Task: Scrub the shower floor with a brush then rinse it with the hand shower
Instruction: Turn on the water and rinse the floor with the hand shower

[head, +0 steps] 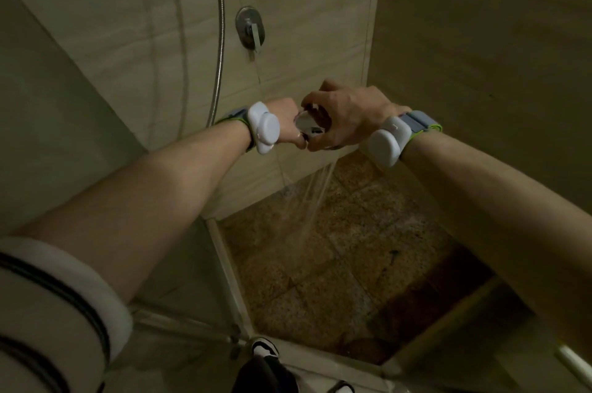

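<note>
Gripping the chrome shower head (308, 127) in both fists, I hold it out over the stone floor (339, 264). My left hand (283, 120) curls round its handle, and my right hand (347, 114) closes over the top, hiding most of it. Water (315, 197) streams down onto the floor near the wall. The hose (220, 40) disappears behind my left wrist. No brush in view.

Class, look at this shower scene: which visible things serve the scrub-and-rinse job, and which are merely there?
Part of the job:
hand shower, gripped by left hand and right hand
water spray
shower floor
hose
mixer valve

Merely there:
wrist devices
shoe
</note>
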